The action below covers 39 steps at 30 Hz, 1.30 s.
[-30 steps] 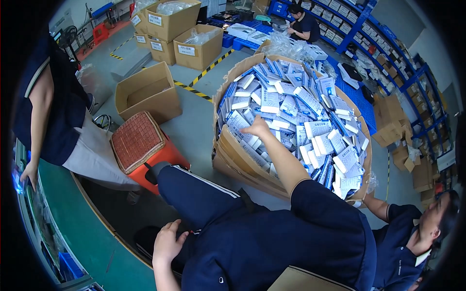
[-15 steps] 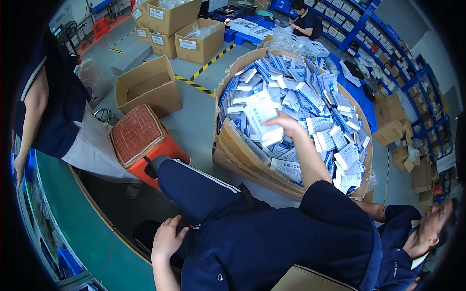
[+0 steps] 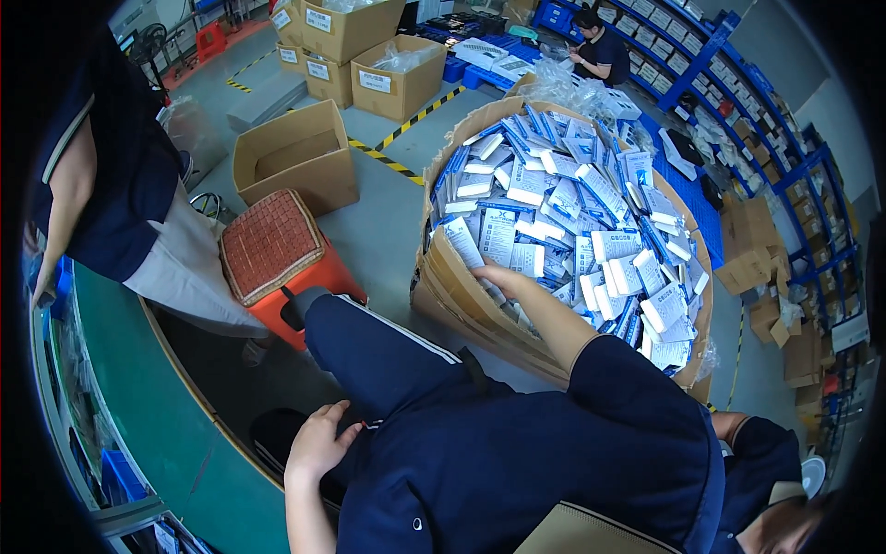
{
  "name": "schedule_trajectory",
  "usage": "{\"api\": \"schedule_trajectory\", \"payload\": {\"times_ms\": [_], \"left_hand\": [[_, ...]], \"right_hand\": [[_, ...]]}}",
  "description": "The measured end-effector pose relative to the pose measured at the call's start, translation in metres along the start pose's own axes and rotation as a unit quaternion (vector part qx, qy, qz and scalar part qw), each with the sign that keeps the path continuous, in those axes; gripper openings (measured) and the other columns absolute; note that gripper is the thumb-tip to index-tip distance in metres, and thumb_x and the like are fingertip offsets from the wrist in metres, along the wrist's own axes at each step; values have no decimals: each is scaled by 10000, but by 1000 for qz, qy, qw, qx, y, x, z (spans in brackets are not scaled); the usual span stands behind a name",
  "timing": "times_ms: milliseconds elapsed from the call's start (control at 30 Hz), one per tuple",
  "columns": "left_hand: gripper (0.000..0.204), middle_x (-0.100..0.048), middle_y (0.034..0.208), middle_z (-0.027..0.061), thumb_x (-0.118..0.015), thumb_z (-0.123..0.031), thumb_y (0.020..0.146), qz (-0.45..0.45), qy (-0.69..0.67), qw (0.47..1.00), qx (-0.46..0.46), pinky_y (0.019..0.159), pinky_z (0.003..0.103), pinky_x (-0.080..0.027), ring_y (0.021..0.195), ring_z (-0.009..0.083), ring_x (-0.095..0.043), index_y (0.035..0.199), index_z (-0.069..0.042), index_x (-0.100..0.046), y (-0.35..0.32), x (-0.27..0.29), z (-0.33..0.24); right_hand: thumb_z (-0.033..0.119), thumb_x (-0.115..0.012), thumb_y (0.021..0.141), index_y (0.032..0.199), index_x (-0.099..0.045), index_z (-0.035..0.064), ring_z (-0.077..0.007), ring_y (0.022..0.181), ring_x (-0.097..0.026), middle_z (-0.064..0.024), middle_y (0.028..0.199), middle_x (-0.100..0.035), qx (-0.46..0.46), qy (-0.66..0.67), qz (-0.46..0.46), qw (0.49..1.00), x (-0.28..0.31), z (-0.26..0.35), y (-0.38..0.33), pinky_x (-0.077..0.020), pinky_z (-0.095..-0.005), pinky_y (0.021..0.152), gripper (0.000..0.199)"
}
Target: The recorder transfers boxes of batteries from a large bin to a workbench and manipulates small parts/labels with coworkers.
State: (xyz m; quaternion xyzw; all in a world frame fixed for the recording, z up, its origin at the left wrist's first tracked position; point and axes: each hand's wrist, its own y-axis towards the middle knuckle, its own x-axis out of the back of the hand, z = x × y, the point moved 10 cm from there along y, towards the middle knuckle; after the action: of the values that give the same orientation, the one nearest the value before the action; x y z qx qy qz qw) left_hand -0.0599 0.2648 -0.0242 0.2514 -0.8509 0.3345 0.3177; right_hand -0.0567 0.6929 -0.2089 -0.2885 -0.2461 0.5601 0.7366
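Observation:
My right hand [image 3: 499, 278] reaches into a large cardboard bin [image 3: 466, 300], just inside its near left rim. Its fingers are closed round the edge of a flat white box [image 3: 462, 242] that leans along the cardboard wall; the fingertips are partly hidden. Around it lie many similar white-and-blue boxes [image 3: 604, 194], heaped at all angles. My left hand [image 3: 320, 441] rests at my dark trouser leg with its fingers stretched out, holding nothing.
On the left a red stool [image 3: 277, 254] with a woven top stands beside an open carton [image 3: 300, 157]. A green worktop [image 3: 203, 443] curves along the lower left. One person [image 3: 120, 175] stands left; another [image 3: 757, 452] is at lower right. Blue shelves [image 3: 701, 60] stand behind.
My right hand has moved down and left from above the heap to the bin's near rim. The white box it held up is lowered among the others. My left hand stays put.

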Motion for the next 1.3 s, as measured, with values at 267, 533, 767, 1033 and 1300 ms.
{"api": "schedule_trajectory", "payload": {"times_ms": [267,533,767,1033,1300], "left_hand": [[464,-628,1201,204,-673,-241,873,-2,-11,1000,-16,977,391,-477,1137,355,-595,1249,14,-583,1,2,-4],[464,-626,1204,212,-672,-231,871,-21,-18,999,-16,977,395,-483,1127,362,-603,1254,14,-579,0,9,-7],[455,-619,1209,213,-692,-182,859,-80,-93,991,-61,977,387,-477,1125,345,-609,1249,25,-575,9,24,-24],[1245,-251,1498,219,-897,-248,647,-323,-278,866,-261,1093,460,-349,1371,331,-351,1538,-72,-44,40,86,-164],[853,-552,1230,160,-762,-83,744,-153,-693,697,-102,994,427,-473,1154,289,-575,1435,-21,-266,74,49,-78]], "right_hand": [[194,-658,812,1466,-315,92,-269,1135,-593,-175,1318,-544,-103,115,148,977,-3,-28,4,-514,-434,927,746],[190,-725,825,1397,-421,48,-252,1090,-620,-133,1231,-609,17,40,102,994,26,6,4,-525,-431,899,663],[118,-696,797,1268,-533,-50,-340,1010,-673,-203,1142,-660,239,338,148,898,99,88,-97,-540,-472,904,526],[7,-762,664,1363,-476,-12,-299,1218,-547,-167,1275,-589,355,105,338,865,-97,158,-177,-420,-427,1047,756],[116,-788,804,1556,61,118,-191,1131,-587,-210,1535,-282,225,-211,391,867,-186,160,-215,-501,-315,911,1134]]}}
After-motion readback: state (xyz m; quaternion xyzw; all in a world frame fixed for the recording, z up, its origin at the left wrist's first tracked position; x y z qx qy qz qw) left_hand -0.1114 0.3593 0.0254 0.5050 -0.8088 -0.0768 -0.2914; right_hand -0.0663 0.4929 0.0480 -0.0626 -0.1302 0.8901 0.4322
